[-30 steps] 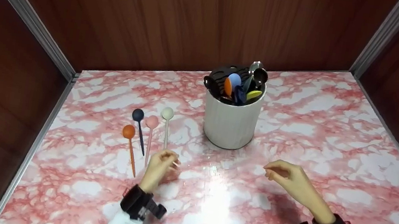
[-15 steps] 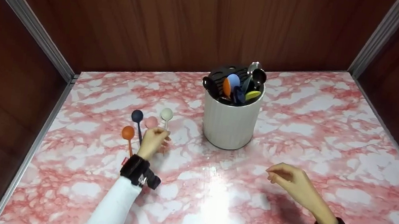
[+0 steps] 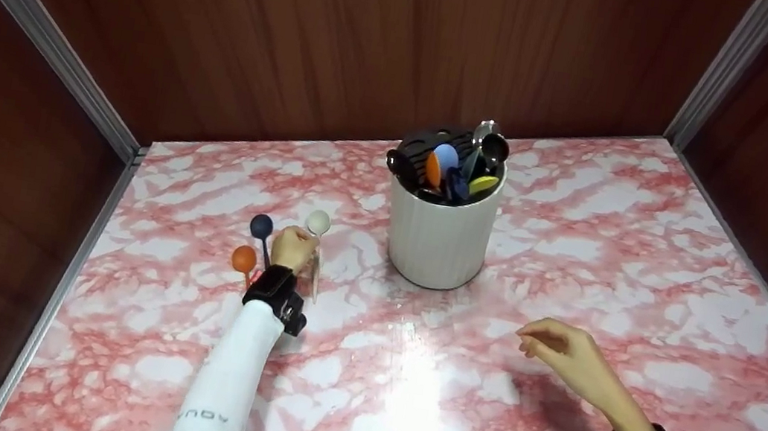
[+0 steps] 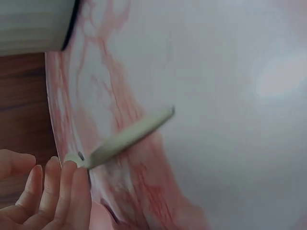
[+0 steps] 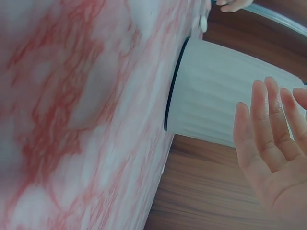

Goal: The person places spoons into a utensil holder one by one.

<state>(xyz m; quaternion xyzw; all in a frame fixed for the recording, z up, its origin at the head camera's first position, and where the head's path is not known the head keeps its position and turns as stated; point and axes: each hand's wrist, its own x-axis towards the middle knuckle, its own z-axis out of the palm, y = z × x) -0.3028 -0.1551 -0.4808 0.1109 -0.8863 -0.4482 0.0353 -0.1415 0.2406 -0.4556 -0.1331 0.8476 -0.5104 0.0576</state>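
Spoons in a short row on the pink-marbled bench (image 3: 579, 220), left of the white holder (image 3: 438, 234): cream spoon (image 3: 317, 223) nearest the holder, then a spot hidden under the left hand (image 3: 292, 248), then navy spoon (image 3: 262, 228), then orange spoon (image 3: 244, 258) at the far left. Cream handle running back along the bench beside the hand; in the left wrist view, lying flat as a pale blurred stick, its end just at the fingers (image 4: 67, 191). Fingers there held together and nearly straight, tips at the spoon's end; cannot tell whether touching, pinching or just short of it. No grip plainly shown. Black band on that wrist, white sleeve behind it.

Holder upright near the middle of the bench, ribbed, dark-rimmed at the base, packed with utensils (image 3: 447, 168): black slotted piece, orange, pale blue, navy and yellow-green heads, one shiny metal spoon at the back. Well apart from the left hand, nearer the cream spoon's bowl than the others.

Right hand (image 3: 560, 349) off to the right, in front of the holder and apart from it, fingers loosely curled, holding nothing. In the right wrist view, palm open with fingers (image 5: 268, 120) straight and close together, holder wall just beyond.

Brown wood-grain panels at the back and both sides, metal strips in the corners.
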